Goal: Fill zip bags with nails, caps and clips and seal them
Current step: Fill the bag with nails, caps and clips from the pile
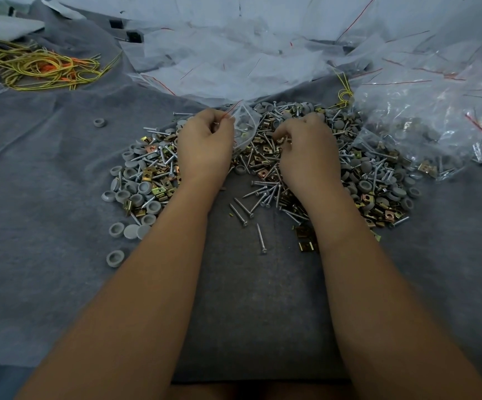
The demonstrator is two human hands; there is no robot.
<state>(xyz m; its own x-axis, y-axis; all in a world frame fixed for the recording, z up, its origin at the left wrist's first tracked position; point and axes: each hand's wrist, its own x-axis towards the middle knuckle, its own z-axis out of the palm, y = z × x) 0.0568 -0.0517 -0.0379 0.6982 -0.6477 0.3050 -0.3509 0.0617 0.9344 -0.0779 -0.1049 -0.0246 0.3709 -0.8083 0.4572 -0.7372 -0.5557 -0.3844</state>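
Observation:
A wide heap of silver nails (pixel 262 194), grey round caps (pixel 131 187) and brass clips (pixel 153 174) lies on the grey cloth (pixel 46 203). My left hand (pixel 205 142) pinches the red-striped mouth of a small clear zip bag (pixel 245 122) that holds a few grey caps. My right hand (pixel 306 148) is curled down into the heap beside the bag, fingers among clips and nails; what they pinch is hidden.
Filled bags (pixel 424 140) pile up at the right. Empty zip bags with red strips (pixel 234 62) lie across the back. Yellow and orange elastic bands (pixel 37 67) sit at the far left. Loose caps (pixel 98 122) dot the cloth on the left.

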